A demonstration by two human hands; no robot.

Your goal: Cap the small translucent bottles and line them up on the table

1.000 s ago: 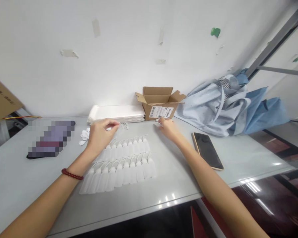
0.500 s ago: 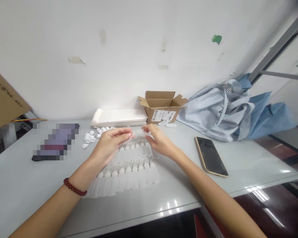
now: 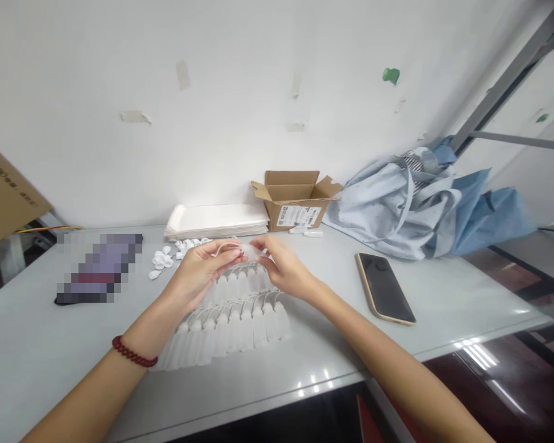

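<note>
My left hand (image 3: 202,271) is closed, its thumb and fingertips pinching a thin white cord (image 3: 224,245) that loops up over the fingers. From the right, my right hand (image 3: 289,267) grips a small translucent plastic tube (image 3: 250,250) between thumb and fingers. The two hands almost meet, and the join between cord and tube is too small to make out. Beneath them lie two rows of similar translucent tubes (image 3: 233,332), each with a curved white cord at its top. My left forearm covers part of the front row.
Small white caps (image 3: 160,259) lie in a loose pile left of my hands. Behind are a stack of white sheets or bags (image 3: 219,220) and an open cardboard box (image 3: 300,214), with loose tubes (image 3: 311,234) before it. Rightward are a phone (image 3: 385,288) and blue cloth bags (image 3: 392,209).
My right hand has moved in toward the left and its fingers have closed on the translucent tube. My left hand keeps its pinch on the cord. The view has shifted slightly.
</note>
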